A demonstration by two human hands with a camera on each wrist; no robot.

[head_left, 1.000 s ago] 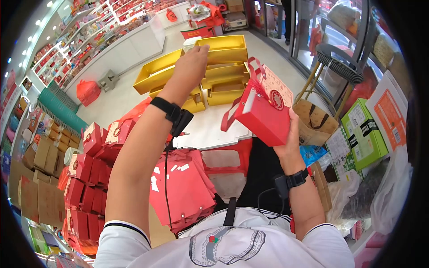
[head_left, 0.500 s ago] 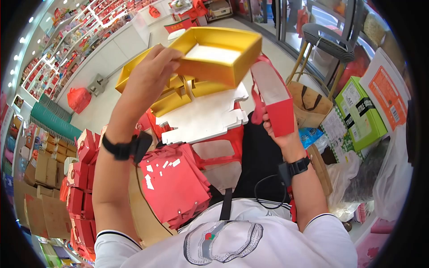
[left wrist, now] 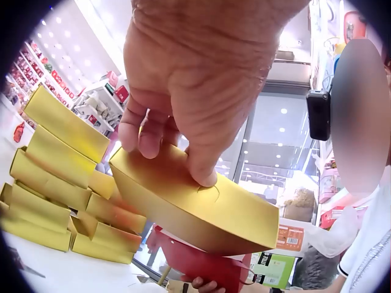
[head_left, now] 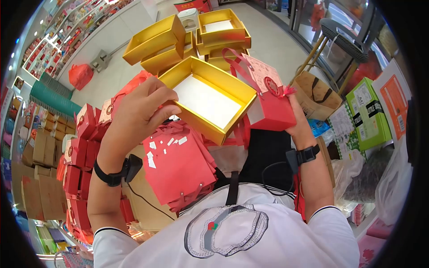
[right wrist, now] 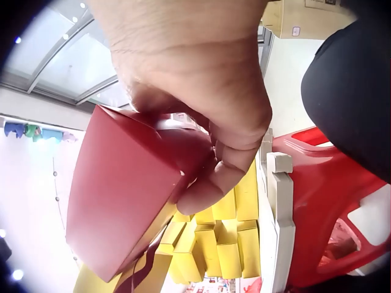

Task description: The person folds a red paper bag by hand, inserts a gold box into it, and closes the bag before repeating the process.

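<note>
My left hand (head_left: 138,111) pinches the near left end of a gold open-topped box (head_left: 199,124) with a white bottom. In the left wrist view, the thumb and fingers (left wrist: 149,137) grip the wall of that box. The red gift box (head_left: 278,114) is in my right hand (head_left: 298,117), held at its right end. It has a patterned pink flap, a round emblem, a tassel and a red ribbon handle. The gold box's right end comes up beside the gift box and overlaps it in the head view. Curled fingers grip the red box (right wrist: 122,195) in the right wrist view.
Stacked gold boxes (head_left: 154,38) stand ahead. A pile of flat red bags (head_left: 176,165) with white scraps lies in front of me. Finished-looking red gift boxes (head_left: 78,178) are stacked at the left. A brown paper bag (head_left: 315,98) and a green box (head_left: 368,114) stand right.
My left hand has taken a gold box off the stack and brought it down toward me, beside the gift box. My right hand has turned the gift box and turned it back.
</note>
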